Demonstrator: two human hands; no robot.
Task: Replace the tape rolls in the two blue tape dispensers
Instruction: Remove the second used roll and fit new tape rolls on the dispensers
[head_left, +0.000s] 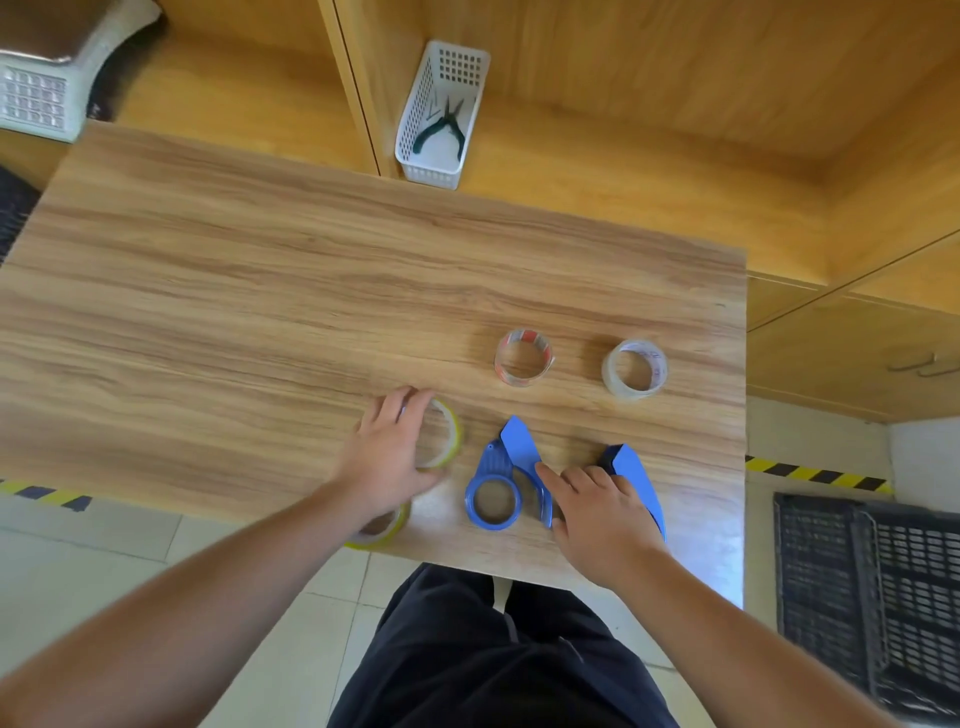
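Both dispensers empty, a roll about to be picked up

The left hand lies spread over a yellow roll on the table, fingers loose, not yet closed on it. The right hand rests open between the two blue dispensers at the near right; the left one's hub looks bare. Another yellow roll sits at the near edge, and two clear rolls lie farther off. Next, I judge: grip a roll and seat it on the hub.
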